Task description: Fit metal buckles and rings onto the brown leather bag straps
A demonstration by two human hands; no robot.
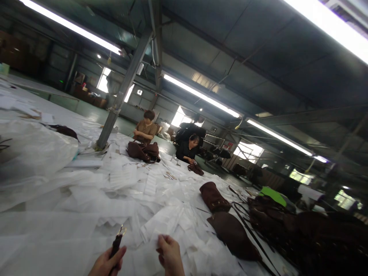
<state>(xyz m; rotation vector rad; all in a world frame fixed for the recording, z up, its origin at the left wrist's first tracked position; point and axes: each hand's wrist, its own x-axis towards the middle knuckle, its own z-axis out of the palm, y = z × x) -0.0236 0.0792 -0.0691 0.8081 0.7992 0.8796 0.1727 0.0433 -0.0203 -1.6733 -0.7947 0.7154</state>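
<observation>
My left hand (108, 262), at the bottom of the head view, is closed around a dark brown strap (116, 245). A gold-coloured metal clasp (122, 230) sticks up from the strap's upper end. To the right, my right hand (170, 253) hangs over the sheets with its fingers curled together. Whether anything small sits in that pinch I cannot make out. Below and around both hands lie loose white sheets (129, 203). Nearest on the right are a dark brown bag (214, 196) and a rounded brown leather piece (234, 234).
A big pile of dark brown bags (304, 230) with straps fills the right side, a green sheet (273, 195) behind it. A metal post (125, 90) rises at the table. Across it, two people handle brown bags (143, 151). Translucent plastic (37, 149) lies left.
</observation>
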